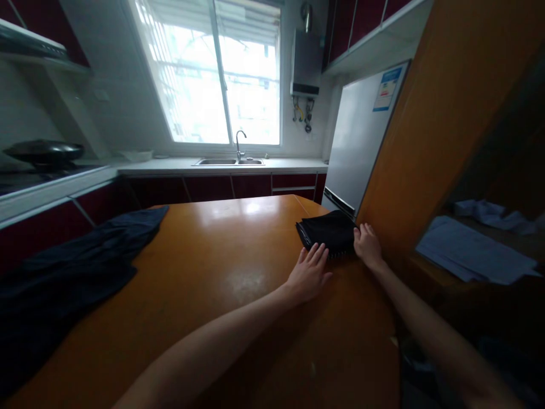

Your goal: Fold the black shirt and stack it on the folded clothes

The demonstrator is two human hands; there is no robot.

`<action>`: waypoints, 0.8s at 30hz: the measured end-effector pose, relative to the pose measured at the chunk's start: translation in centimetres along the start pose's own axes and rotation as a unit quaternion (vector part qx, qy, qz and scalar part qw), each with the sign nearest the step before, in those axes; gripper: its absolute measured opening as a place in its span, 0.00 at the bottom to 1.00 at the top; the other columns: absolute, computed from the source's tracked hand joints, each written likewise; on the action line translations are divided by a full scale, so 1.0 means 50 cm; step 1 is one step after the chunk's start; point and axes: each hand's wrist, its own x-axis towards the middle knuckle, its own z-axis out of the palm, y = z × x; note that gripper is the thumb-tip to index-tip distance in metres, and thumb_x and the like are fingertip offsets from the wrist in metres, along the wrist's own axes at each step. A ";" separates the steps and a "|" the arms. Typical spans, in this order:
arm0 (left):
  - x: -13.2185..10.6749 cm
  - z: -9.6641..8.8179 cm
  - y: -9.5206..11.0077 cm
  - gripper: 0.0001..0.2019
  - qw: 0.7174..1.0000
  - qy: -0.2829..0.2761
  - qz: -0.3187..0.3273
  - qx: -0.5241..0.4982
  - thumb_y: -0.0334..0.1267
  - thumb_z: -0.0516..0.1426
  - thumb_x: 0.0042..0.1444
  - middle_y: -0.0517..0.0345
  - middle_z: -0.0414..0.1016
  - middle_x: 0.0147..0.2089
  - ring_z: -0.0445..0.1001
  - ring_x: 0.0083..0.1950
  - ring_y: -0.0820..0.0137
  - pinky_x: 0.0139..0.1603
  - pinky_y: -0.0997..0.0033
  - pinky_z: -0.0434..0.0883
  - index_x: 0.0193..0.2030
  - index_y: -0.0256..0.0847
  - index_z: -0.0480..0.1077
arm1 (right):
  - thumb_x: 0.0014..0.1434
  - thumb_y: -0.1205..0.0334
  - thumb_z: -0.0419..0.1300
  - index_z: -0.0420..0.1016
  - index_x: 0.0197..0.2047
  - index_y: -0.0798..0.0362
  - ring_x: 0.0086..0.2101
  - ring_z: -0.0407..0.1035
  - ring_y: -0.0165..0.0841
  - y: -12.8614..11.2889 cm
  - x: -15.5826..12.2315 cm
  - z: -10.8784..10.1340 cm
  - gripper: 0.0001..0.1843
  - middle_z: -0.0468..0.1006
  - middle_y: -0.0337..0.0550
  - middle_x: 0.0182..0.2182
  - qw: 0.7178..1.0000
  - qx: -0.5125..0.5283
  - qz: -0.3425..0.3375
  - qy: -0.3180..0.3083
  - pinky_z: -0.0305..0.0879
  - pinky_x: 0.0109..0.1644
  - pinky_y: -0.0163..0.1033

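Observation:
A folded black garment (330,232) lies in a flat stack near the far right end of the wooden table (204,255). My left hand (310,274) rests at its near left corner, the fingers spread and their tips touching the cloth edge. Against the right side of the bundle is my right hand (367,245), its fingers slightly bent and laid along the edge rather than wrapped round it. A row of small pale marks shows on the near edge of the black cloth. Dark blue clothing (97,244) is spread loosely over the table's left side.
A wooden panel (409,153) and a silver fridge (361,136) stand close beyond my right hand. Papers (472,250) lie on a shelf at right. Behind the table runs a counter with a sink (217,162); a wok (45,150) sits on the stove at left.

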 end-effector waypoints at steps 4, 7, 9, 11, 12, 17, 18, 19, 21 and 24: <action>-0.121 -0.054 -0.077 0.30 0.996 -0.052 -0.076 0.004 0.45 0.42 0.71 0.45 0.44 0.77 0.40 0.78 0.59 0.75 0.52 0.46 0.75 0.32 0.48 | 0.71 0.49 0.39 0.65 0.66 0.62 0.69 0.50 0.46 -0.176 -0.113 0.016 0.33 0.61 0.60 0.68 0.989 0.066 -0.130 -0.031 0.48 0.71 0.54; -0.225 -0.094 -0.143 0.28 0.981 -0.096 -0.169 0.025 0.43 0.42 0.70 0.45 0.48 0.76 0.43 0.77 0.60 0.74 0.54 0.47 0.73 0.34 0.53 | 0.71 0.50 0.41 0.63 0.68 0.58 0.68 0.52 0.42 -0.339 -0.206 0.049 0.31 0.61 0.56 0.68 0.957 0.130 -0.211 -0.149 0.49 0.71 0.51; -0.292 -0.123 -0.180 0.28 0.969 -0.111 -0.216 0.043 0.43 0.41 0.70 0.46 0.50 0.75 0.45 0.77 0.61 0.74 0.55 0.49 0.73 0.36 0.55 | 0.71 0.52 0.43 0.60 0.70 0.61 0.69 0.49 0.43 -0.436 -0.261 0.073 0.31 0.56 0.58 0.70 0.935 0.147 -0.245 -0.209 0.47 0.71 0.51; -0.353 -0.151 -0.207 0.27 0.960 -0.119 -0.246 0.060 0.43 0.40 0.70 0.48 0.50 0.75 0.46 0.76 0.62 0.74 0.55 0.50 0.73 0.37 0.55 | 0.70 0.55 0.44 0.57 0.70 0.63 0.70 0.47 0.44 -0.515 -0.305 0.095 0.31 0.54 0.60 0.71 0.916 0.158 -0.270 -0.251 0.46 0.71 0.52; -0.379 -0.165 -0.217 0.27 0.956 -0.123 -0.256 0.067 0.42 0.40 0.70 0.49 0.50 0.75 0.47 0.76 0.62 0.74 0.55 0.50 0.73 0.37 0.55 | 0.69 0.56 0.44 0.56 0.71 0.63 0.70 0.47 0.44 -0.546 -0.323 0.105 0.31 0.53 0.60 0.71 0.909 0.159 -0.279 -0.265 0.45 0.72 0.52; -0.450 -0.201 -0.245 0.27 0.946 -0.141 -0.282 0.075 0.40 0.39 0.69 0.52 0.48 0.76 0.46 0.77 0.63 0.74 0.54 0.48 0.73 0.38 0.54 | 0.68 0.57 0.47 0.58 0.70 0.62 0.70 0.45 0.47 -0.629 -0.366 0.136 0.31 0.53 0.61 0.71 0.894 0.130 -0.296 -0.311 0.40 0.72 0.59; -0.452 -0.202 -0.247 0.27 0.946 -0.142 -0.281 0.071 0.41 0.40 0.69 0.53 0.48 0.76 0.46 0.77 0.63 0.74 0.54 0.48 0.73 0.39 0.54 | 0.68 0.56 0.47 0.58 0.70 0.60 0.70 0.45 0.47 -0.634 -0.368 0.139 0.32 0.53 0.60 0.71 0.892 0.127 -0.298 -0.316 0.39 0.72 0.59; -0.453 -0.202 -0.248 0.27 0.948 -0.141 -0.278 0.066 0.41 0.40 0.69 0.54 0.48 0.76 0.45 0.77 0.63 0.74 0.53 0.47 0.74 0.40 0.54 | 0.68 0.55 0.47 0.57 0.71 0.59 0.70 0.45 0.46 -0.635 -0.368 0.141 0.32 0.53 0.58 0.71 0.891 0.127 -0.299 -0.318 0.39 0.72 0.59; -0.449 -0.201 -0.249 0.27 0.952 -0.138 -0.269 0.052 0.42 0.41 0.69 0.55 0.47 0.76 0.45 0.77 0.63 0.74 0.52 0.47 0.74 0.42 0.53 | 0.68 0.55 0.47 0.56 0.72 0.58 0.70 0.46 0.44 -0.633 -0.368 0.143 0.32 0.54 0.57 0.71 0.891 0.125 -0.300 -0.317 0.39 0.72 0.56; -0.446 -0.201 -0.246 0.27 0.956 -0.132 -0.259 0.033 0.44 0.43 0.70 0.54 0.48 0.76 0.45 0.77 0.62 0.74 0.51 0.46 0.74 0.44 0.52 | 0.68 0.56 0.47 0.57 0.71 0.59 0.70 0.47 0.43 -0.623 -0.367 0.147 0.32 0.55 0.56 0.71 0.896 0.111 -0.296 -0.313 0.40 0.72 0.52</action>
